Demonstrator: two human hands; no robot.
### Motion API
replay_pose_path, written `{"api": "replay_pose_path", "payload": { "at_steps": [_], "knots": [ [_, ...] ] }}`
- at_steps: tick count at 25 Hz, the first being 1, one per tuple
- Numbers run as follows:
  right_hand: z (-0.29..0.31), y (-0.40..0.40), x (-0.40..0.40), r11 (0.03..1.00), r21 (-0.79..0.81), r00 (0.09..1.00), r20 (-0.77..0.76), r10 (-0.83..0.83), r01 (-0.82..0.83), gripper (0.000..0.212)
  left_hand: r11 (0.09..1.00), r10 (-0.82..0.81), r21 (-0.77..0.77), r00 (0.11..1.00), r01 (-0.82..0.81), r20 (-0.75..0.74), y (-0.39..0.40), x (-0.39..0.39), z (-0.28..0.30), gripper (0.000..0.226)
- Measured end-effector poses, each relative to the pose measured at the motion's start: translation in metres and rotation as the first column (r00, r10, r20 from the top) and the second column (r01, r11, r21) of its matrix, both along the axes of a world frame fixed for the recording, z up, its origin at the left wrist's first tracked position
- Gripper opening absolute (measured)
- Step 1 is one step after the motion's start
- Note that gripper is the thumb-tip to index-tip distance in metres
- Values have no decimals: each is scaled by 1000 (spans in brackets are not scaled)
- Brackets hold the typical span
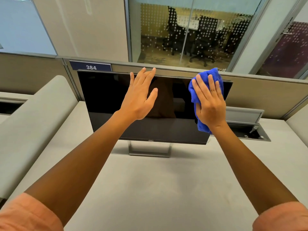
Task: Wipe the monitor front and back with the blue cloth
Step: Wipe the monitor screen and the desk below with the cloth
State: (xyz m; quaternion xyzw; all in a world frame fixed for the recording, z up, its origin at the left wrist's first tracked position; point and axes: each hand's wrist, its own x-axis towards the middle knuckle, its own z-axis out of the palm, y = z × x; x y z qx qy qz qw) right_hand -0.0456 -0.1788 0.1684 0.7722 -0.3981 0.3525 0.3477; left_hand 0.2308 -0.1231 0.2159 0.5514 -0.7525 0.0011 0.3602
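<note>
Dark monitor [106,97] upright on its stand [149,150], set on the pale worktop [158,189], screen off. Near the monitor's upper right corner, blue cloth [207,77] bunched flat against the screen, spilling over the top edge and hanging down below the wrist. Right hand [210,105] spread over the cloth, fingers [199,85] straight and slightly apart, pressing it to the glass rather than clutching it. Toward the middle of the monitor's top edge, left hand [140,97] raised, fingers released and extended, tips level with the bezel; contact with the screen impossible to tell. Behind the monitor, a beige partition [266,92] bearing a number plate [90,66] reading 384. Right of the monitor, an open cable hatch [250,124] in the worktop.
</note>
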Motion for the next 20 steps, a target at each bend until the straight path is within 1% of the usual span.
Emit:
{"api": "replay_pose_path", "payload": {
  "at_steps": [1, 3, 7, 11, 12, 15, 17, 18, 20],
  "knots": [
    [4, -1, 10, 1000, 0, 997, 71, -3, 3, 53, 1000, 0, 7, 1000, 0, 0, 1, 0, 1, 61],
    [3, 3, 32, 1000, 13, 993, 122, 9, -11, 52, 1000, -8, 13, 1000, 8, 0, 2, 1, 2, 61],
    [-4, 11, 78, 998, 65, 996, 91, 6, -12, 52, 999, -34, 33, 999, 35, -12, 4, 2, 4, 62],
    [-12, 19, 120, 994, 102, 997, 64, 38, -45, 53, 989, -115, 81, 987, 124, -109, 4, 12, 11, 68],
    [-13, 20, 129, 992, 106, 996, 61, 66, -72, 54, 991, -107, 71, 986, 117, -125, 5, 16, 11, 69],
    [-15, 22, 154, 981, 111, 987, 55, 151, -156, 57, 999, -18, 43, 991, 24, -136, 11, 27, 11, 73],
    [-24, 23, 170, 970, 132, 978, 1, 207, -205, 58, 997, -20, 71, 983, 33, -182, 12, 31, 11, 77],
    [-32, 23, 176, 962, 153, 970, -55, 238, -228, 57, 996, -21, 84, 981, 38, -194, 12, 31, 11, 78],
    [-57, 26, 178, 950, 187, 934, -214, 287, -249, 53, 995, -6, 94, 982, 24, -188, 11, 30, 10, 77]
  ]
}}
